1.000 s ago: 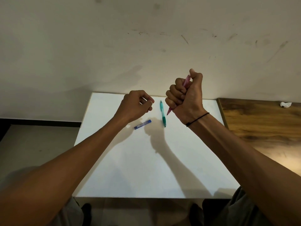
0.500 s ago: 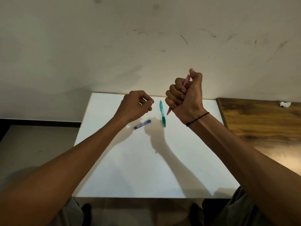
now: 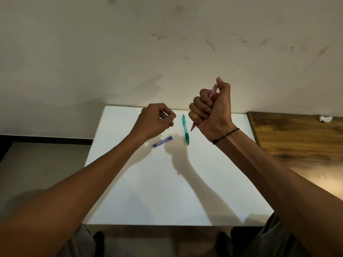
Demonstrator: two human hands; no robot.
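Pink pen (image 3: pixel 213 91) mostly hidden, right hand (image 3: pixel 213 112) fingers curled round it, left hand (image 3: pixel 154 120) unclear

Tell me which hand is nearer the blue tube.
Left. The left hand hangs just behind the blue tube; the right hand, gripping a pink pen, is beyond the green pen.

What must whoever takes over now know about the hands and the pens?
The right hand grips the pink pen in a fist, thumb over its top end, tip down, above the white table.
The left hand is raised, fingers curled; any pinched thing is too small to tell.
On the table lie the green pen and the blue case, apart, untouched.
Done: pink pen picked up. Left: probably click it, then put it down.
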